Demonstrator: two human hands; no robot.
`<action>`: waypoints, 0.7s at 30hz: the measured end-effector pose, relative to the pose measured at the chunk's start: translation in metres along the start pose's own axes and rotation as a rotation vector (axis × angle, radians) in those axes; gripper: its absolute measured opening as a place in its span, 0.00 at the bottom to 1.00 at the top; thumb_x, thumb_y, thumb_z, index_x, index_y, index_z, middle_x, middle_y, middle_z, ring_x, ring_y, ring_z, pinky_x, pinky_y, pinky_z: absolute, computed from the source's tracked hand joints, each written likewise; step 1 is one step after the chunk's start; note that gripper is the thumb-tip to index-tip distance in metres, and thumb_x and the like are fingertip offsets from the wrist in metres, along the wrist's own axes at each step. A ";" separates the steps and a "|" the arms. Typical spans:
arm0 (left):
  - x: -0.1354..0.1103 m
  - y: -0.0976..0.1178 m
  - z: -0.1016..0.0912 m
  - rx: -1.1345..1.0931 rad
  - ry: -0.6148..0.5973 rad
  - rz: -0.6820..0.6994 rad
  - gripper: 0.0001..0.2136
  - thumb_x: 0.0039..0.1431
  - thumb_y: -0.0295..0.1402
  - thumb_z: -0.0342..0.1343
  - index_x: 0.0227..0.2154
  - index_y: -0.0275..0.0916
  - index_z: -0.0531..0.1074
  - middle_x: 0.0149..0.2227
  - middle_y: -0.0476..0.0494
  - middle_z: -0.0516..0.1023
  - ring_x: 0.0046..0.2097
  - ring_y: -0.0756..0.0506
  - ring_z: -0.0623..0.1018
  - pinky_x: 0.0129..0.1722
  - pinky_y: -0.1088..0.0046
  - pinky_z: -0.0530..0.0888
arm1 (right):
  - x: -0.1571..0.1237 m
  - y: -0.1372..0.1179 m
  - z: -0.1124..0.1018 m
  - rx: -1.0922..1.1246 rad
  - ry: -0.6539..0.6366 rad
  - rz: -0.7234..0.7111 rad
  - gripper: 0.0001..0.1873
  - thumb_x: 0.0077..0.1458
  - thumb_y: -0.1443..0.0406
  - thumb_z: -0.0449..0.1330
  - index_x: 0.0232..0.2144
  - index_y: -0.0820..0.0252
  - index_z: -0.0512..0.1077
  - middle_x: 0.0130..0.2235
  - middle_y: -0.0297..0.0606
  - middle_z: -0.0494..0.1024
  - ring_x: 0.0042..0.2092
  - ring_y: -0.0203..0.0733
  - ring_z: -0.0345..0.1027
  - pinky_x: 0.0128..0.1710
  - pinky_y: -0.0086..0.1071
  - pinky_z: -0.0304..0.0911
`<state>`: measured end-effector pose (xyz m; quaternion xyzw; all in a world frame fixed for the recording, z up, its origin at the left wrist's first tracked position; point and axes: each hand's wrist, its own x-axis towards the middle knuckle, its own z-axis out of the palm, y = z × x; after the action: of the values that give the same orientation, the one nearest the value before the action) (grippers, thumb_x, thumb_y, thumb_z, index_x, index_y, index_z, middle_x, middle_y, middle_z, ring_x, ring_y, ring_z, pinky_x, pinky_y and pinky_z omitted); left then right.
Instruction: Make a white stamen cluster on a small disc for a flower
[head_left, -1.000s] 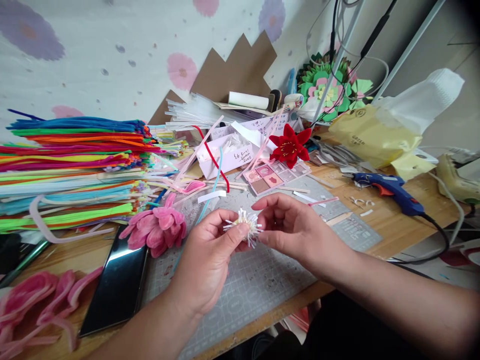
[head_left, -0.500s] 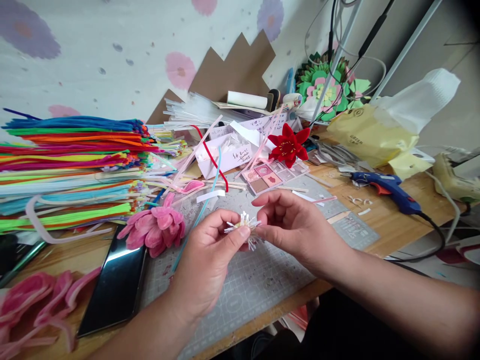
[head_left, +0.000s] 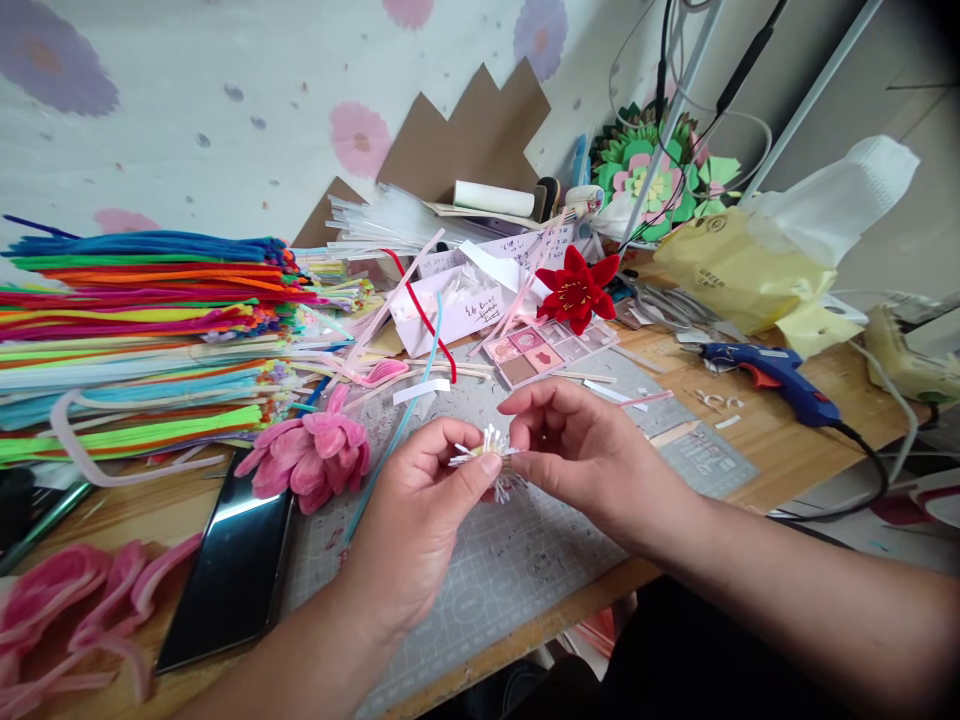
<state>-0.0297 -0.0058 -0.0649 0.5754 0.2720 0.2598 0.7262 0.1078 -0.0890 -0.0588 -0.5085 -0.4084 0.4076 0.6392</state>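
Note:
My left hand (head_left: pixel 416 520) pinches a small tuft of white stamen-like threads (head_left: pixel 491 462) between thumb and fingers, held above the grey cutting mat (head_left: pixel 495 580). My right hand (head_left: pixel 581 455) closes its thumb and fingers on the right side of the same tuft. A pink pipe-cleaner flower (head_left: pixel 311 455) lies on the mat just left of my left hand. A light blue pipe cleaner (head_left: pixel 409 405) runs across the mat behind it.
A big stack of coloured pipe cleaners (head_left: pixel 142 340) fills the left. A black phone (head_left: pixel 232 570) lies at front left beside pink petal loops (head_left: pixel 67 610). A red flower (head_left: pixel 577 290), a makeup palette (head_left: pixel 551 350), a blue glue gun (head_left: pixel 780 380) and a yellow bag (head_left: pixel 739 265) sit behind.
My right hand has moved in slightly and closed on the tuft; the tuft has shifted a little left and looks more bunched. My left hand keeps its pinch.

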 end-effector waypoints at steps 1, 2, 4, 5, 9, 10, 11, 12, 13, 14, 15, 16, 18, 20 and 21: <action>0.000 0.000 -0.001 0.016 -0.003 0.009 0.03 0.55 0.31 0.61 0.29 0.40 0.73 0.28 0.52 0.73 0.32 0.50 0.71 0.34 0.75 0.67 | 0.000 -0.001 0.000 -0.001 0.003 0.005 0.17 0.46 0.68 0.67 0.38 0.58 0.67 0.29 0.29 0.70 0.30 0.33 0.64 0.31 0.30 0.61; 0.000 -0.001 -0.001 0.034 -0.005 0.018 0.03 0.55 0.31 0.61 0.29 0.41 0.73 0.28 0.52 0.73 0.31 0.51 0.70 0.33 0.75 0.67 | 0.000 -0.002 0.000 -0.006 0.007 0.007 0.16 0.46 0.68 0.66 0.38 0.58 0.67 0.29 0.30 0.70 0.30 0.33 0.64 0.31 0.30 0.61; 0.000 -0.001 -0.002 0.078 -0.016 0.032 0.02 0.55 0.31 0.61 0.29 0.41 0.73 0.28 0.53 0.72 0.31 0.51 0.69 0.32 0.76 0.66 | 0.000 -0.003 -0.001 -0.024 0.011 0.003 0.14 0.46 0.71 0.64 0.38 0.58 0.68 0.29 0.30 0.70 0.30 0.33 0.63 0.31 0.30 0.61; 0.000 -0.001 -0.002 0.103 -0.024 0.033 0.02 0.55 0.31 0.61 0.29 0.41 0.73 0.28 0.53 0.72 0.30 0.51 0.69 0.32 0.76 0.65 | 0.000 -0.003 -0.001 -0.031 0.013 -0.004 0.14 0.46 0.72 0.63 0.37 0.58 0.68 0.28 0.30 0.70 0.30 0.33 0.63 0.30 0.29 0.61; 0.001 -0.002 -0.003 0.201 -0.077 0.020 0.03 0.55 0.33 0.62 0.31 0.41 0.74 0.29 0.52 0.72 0.30 0.51 0.68 0.30 0.75 0.64 | 0.000 -0.004 -0.001 -0.021 -0.003 -0.025 0.15 0.44 0.74 0.62 0.36 0.58 0.68 0.28 0.29 0.69 0.29 0.33 0.62 0.29 0.29 0.61; 0.001 -0.002 -0.003 0.213 -0.085 0.019 0.03 0.55 0.33 0.61 0.31 0.42 0.74 0.29 0.52 0.72 0.31 0.51 0.68 0.30 0.75 0.64 | 0.000 -0.004 -0.001 -0.019 -0.010 -0.024 0.14 0.44 0.74 0.62 0.35 0.58 0.68 0.28 0.29 0.69 0.29 0.33 0.62 0.30 0.29 0.61; 0.001 -0.002 -0.004 0.221 -0.089 0.020 0.03 0.55 0.33 0.61 0.31 0.42 0.74 0.29 0.52 0.72 0.31 0.51 0.68 0.30 0.75 0.63 | -0.001 -0.004 -0.001 -0.017 -0.017 -0.019 0.14 0.44 0.74 0.62 0.35 0.58 0.68 0.28 0.29 0.69 0.30 0.33 0.62 0.30 0.29 0.61; 0.000 -0.002 -0.004 0.229 -0.090 0.021 0.02 0.55 0.33 0.61 0.31 0.42 0.74 0.30 0.52 0.72 0.31 0.51 0.68 0.30 0.75 0.63 | -0.001 -0.004 -0.002 -0.014 -0.020 -0.014 0.13 0.45 0.73 0.62 0.35 0.58 0.68 0.29 0.29 0.69 0.30 0.33 0.63 0.30 0.29 0.61; 0.000 -0.003 -0.005 0.236 -0.087 0.022 0.02 0.55 0.33 0.61 0.31 0.42 0.74 0.29 0.52 0.72 0.31 0.51 0.67 0.30 0.75 0.63 | -0.001 -0.005 -0.003 -0.008 -0.018 -0.008 0.13 0.45 0.73 0.62 0.35 0.58 0.68 0.29 0.30 0.69 0.31 0.33 0.63 0.31 0.29 0.62; 0.000 -0.003 -0.005 0.243 -0.084 0.022 0.02 0.55 0.33 0.61 0.31 0.42 0.73 0.29 0.53 0.72 0.30 0.51 0.67 0.30 0.75 0.63 | -0.001 -0.006 -0.004 -0.001 -0.014 0.001 0.13 0.46 0.72 0.62 0.36 0.58 0.68 0.30 0.31 0.70 0.32 0.34 0.64 0.32 0.30 0.62; 0.000 -0.003 -0.005 0.250 -0.081 0.019 0.03 0.55 0.33 0.61 0.32 0.43 0.73 0.29 0.53 0.71 0.30 0.51 0.67 0.30 0.75 0.63 | -0.001 -0.006 -0.005 0.006 -0.011 0.008 0.13 0.46 0.71 0.62 0.36 0.58 0.69 0.32 0.32 0.71 0.33 0.35 0.66 0.33 0.30 0.63; 0.000 -0.003 -0.006 0.255 -0.079 0.015 0.03 0.55 0.33 0.61 0.32 0.43 0.73 0.29 0.53 0.71 0.30 0.51 0.67 0.30 0.75 0.63 | -0.001 -0.007 -0.006 0.009 -0.011 0.013 0.14 0.46 0.71 0.62 0.37 0.58 0.68 0.33 0.33 0.72 0.35 0.36 0.66 0.34 0.31 0.63; 0.000 -0.003 -0.005 0.267 -0.082 0.008 0.03 0.54 0.33 0.61 0.32 0.43 0.74 0.29 0.53 0.71 0.30 0.51 0.67 0.30 0.75 0.63 | 0.000 -0.008 -0.006 -0.008 -0.025 0.017 0.15 0.46 0.70 0.62 0.39 0.58 0.68 0.35 0.34 0.73 0.36 0.37 0.67 0.35 0.33 0.63; 0.000 -0.002 -0.004 0.279 -0.093 -0.001 0.03 0.54 0.33 0.62 0.32 0.43 0.74 0.28 0.53 0.71 0.30 0.51 0.67 0.30 0.75 0.63 | 0.001 -0.009 -0.006 -0.041 -0.049 0.009 0.15 0.46 0.71 0.62 0.39 0.58 0.67 0.34 0.33 0.72 0.35 0.36 0.67 0.34 0.33 0.63; 0.001 -0.002 -0.004 0.287 -0.101 -0.009 0.03 0.54 0.33 0.62 0.32 0.42 0.74 0.28 0.53 0.70 0.30 0.51 0.67 0.30 0.75 0.63 | 0.001 -0.009 -0.006 -0.058 -0.060 0.003 0.15 0.46 0.71 0.62 0.38 0.58 0.67 0.32 0.32 0.71 0.33 0.35 0.66 0.33 0.32 0.62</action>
<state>-0.0319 -0.0031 -0.0673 0.6845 0.2720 0.1858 0.6504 0.1144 -0.0910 -0.0503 -0.5148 -0.4382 0.4117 0.6111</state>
